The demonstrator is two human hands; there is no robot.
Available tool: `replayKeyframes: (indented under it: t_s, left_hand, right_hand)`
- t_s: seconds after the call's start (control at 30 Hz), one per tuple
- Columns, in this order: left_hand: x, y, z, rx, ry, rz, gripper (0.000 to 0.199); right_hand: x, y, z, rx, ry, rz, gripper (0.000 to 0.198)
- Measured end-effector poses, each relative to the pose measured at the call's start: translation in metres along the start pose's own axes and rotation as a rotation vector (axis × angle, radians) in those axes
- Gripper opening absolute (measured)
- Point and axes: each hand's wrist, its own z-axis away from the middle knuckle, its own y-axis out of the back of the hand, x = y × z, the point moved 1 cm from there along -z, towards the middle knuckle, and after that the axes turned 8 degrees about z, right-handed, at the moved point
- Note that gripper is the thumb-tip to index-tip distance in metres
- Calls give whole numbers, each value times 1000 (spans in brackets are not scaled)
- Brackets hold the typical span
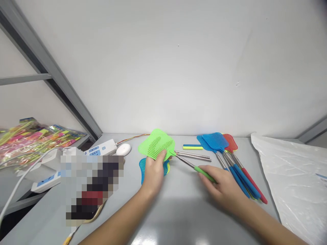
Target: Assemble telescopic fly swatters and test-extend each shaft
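Note:
A green fly swatter (157, 144) with a perforated head, a metal shaft and a green grip is held between both hands. My left hand (154, 172) pinches the lower part of its head. My right hand (221, 182) is closed around the green grip. Beneath my left hand lies a blue swatter head (142, 166), partly covered, with a yellow edge showing beside it. Metal rods (194, 156) lie just behind the shaft. Farther back are a blue and a yellow tube (192, 148), side by side.
Assembled blue swatters (216, 141) and a red swatter (231, 143) are piled at the right, beside a white plastic sheet (288, 180). Power strips (100, 148), a round white device (123, 149) and a pixelated object (94, 187) stand left. Packaged colourful goods (33, 143) fill the far-left shelf.

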Motion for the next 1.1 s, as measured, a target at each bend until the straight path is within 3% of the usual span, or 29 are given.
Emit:
replayKeyframes:
  t_s: [0.23,0.47,0.73,1.1]
  left_hand:
    - [-10,-5,8,-114,181,29,27]
    - [-14,-5,15,-248,157,-101,25]
    - [-9,-15,28,-515,238,-239,23]
    - [-12,-12,25,-358,157,-236,24]
  right_hand:
    - [3,-2,1,-1,3,-24,24]
    - [-1,-7,-2,-21,-2,-49,22]
    - [-18,-5,-3,-68,30,-216,24]
    - [-21,2,-8,-81,4,-143,32]
